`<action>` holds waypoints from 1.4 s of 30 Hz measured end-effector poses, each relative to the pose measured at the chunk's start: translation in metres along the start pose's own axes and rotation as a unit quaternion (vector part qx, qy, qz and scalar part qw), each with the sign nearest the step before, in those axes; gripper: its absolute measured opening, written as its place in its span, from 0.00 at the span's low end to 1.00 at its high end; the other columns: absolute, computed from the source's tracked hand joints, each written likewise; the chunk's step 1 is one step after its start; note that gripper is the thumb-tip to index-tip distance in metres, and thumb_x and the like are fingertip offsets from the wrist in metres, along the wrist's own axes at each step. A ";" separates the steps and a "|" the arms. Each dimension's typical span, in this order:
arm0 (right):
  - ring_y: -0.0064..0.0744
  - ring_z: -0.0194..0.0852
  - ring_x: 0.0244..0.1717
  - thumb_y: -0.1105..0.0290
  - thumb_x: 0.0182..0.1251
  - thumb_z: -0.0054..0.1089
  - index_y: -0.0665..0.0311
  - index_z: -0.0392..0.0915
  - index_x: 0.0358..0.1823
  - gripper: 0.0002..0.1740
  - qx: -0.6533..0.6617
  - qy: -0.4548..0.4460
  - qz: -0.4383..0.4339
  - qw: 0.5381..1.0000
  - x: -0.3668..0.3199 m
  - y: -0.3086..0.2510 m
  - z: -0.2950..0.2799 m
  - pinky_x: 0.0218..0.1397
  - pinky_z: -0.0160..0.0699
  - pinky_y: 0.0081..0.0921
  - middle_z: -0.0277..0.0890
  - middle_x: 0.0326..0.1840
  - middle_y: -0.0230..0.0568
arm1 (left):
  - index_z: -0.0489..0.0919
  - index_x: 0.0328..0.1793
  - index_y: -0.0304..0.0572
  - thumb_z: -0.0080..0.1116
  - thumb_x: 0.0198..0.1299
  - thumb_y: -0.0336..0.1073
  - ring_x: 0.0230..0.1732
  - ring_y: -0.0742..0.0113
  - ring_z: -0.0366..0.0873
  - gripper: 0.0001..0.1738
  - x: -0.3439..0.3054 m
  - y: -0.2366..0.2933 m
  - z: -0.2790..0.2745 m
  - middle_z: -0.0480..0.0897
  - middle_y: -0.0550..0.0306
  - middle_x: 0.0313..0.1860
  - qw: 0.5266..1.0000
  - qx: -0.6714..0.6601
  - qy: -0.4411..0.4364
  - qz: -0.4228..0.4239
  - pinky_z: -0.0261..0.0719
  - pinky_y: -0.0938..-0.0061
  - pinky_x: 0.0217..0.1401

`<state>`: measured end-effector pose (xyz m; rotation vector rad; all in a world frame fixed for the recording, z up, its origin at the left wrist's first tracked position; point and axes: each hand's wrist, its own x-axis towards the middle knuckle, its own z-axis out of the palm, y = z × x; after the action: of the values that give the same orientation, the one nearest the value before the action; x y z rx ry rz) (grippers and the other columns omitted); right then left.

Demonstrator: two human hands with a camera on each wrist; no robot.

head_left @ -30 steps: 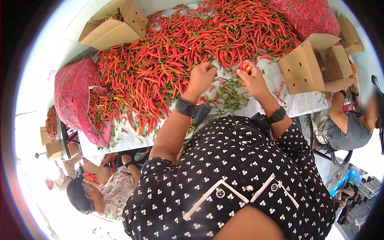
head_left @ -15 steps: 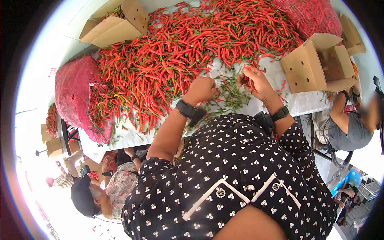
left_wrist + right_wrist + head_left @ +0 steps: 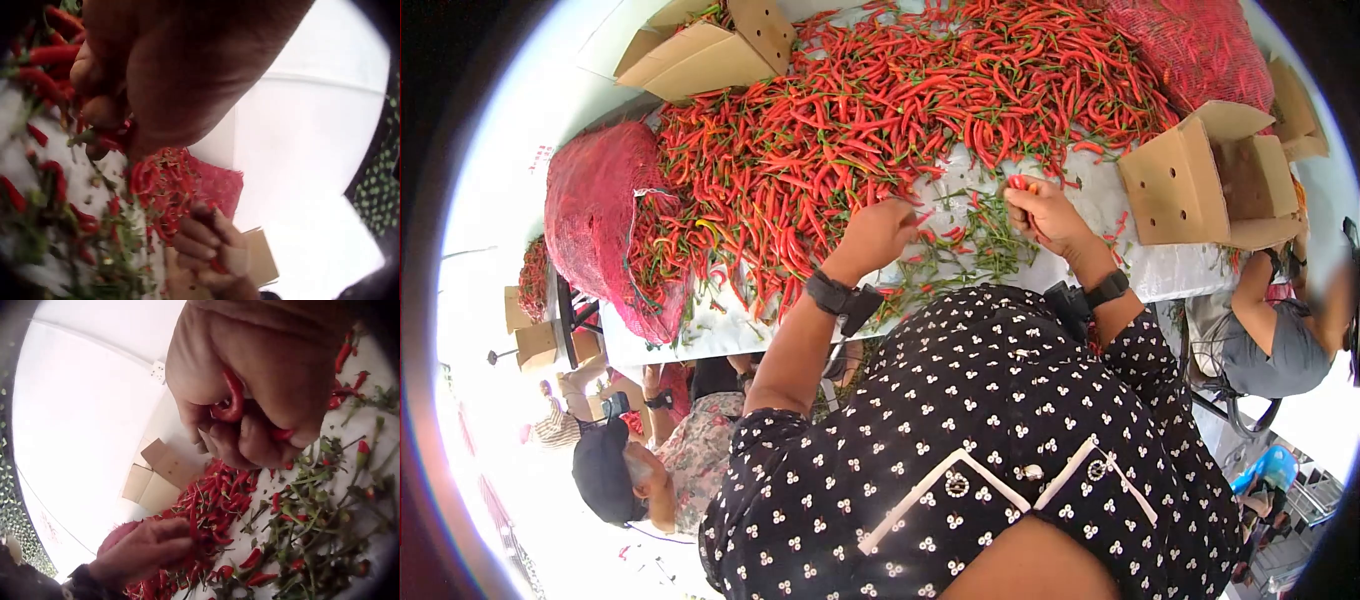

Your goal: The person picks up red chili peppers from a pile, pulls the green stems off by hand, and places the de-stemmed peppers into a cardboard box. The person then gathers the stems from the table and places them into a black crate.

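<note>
In the head view the left hand (image 3: 876,238) is at the near edge of the red chili heap (image 3: 830,150). The left wrist view shows its curled fingers pinching a red chili (image 3: 114,137) with a green stem. To the right, the right hand (image 3: 1052,216) is above the white table cover, fingers curled round red chilies; one curved chili (image 3: 232,400) shows between thumb and fingers in the right wrist view. Between and below the hands lies a scatter of green stems (image 3: 990,240) with small red pieces.
An open cardboard box (image 3: 1170,190) stands at the right, another box (image 3: 710,62) at the back left. Red mesh sacks of chilies lie at the left (image 3: 600,215) and back right (image 3: 1200,50). Other people sit at the left (image 3: 705,455) and right (image 3: 1275,335).
The left hand has moved left and toward the body, away from the right hand. The right hand has shifted slightly right and down, still holding chilies. The whole view has shifted slightly.
</note>
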<state>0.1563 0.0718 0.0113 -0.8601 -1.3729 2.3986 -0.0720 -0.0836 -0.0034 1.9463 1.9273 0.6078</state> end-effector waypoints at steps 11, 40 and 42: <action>0.11 0.53 0.13 0.69 0.60 0.58 0.61 0.69 0.33 0.07 -0.076 0.064 -0.051 0.994 0.017 -0.025 0.037 0.14 0.48 0.15 0.62 0.17 0.23 | 0.76 0.46 0.31 0.52 0.58 0.32 0.34 0.76 0.76 0.13 0.052 0.045 -0.002 0.80 0.58 0.33 0.913 -0.405 -0.022 -0.043 0.73 0.80 0.37; 0.27 0.70 0.20 0.62 0.62 0.53 0.60 0.71 0.28 0.10 0.144 0.064 0.049 0.986 0.013 -0.003 0.000 0.19 0.63 0.20 0.71 0.21 0.35 | 0.76 0.36 0.45 0.56 0.48 0.36 0.38 0.51 0.76 0.09 0.006 0.006 0.020 0.76 0.52 0.36 0.998 0.055 -0.031 0.019 0.75 0.61 0.38; 0.25 0.72 0.24 0.62 0.63 0.55 0.60 0.71 0.31 0.09 0.124 0.019 0.046 0.991 0.015 0.005 -0.008 0.21 0.68 0.20 0.73 0.25 0.33 | 0.75 0.35 0.43 0.55 0.47 0.35 0.39 0.50 0.76 0.09 0.008 0.003 0.027 0.76 0.52 0.35 0.997 0.058 -0.041 0.024 0.74 0.60 0.39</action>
<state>0.1496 0.0815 -0.0016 -0.9126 -1.0143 2.5387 -0.0554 -0.0737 -0.0246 2.0604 1.9096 0.4304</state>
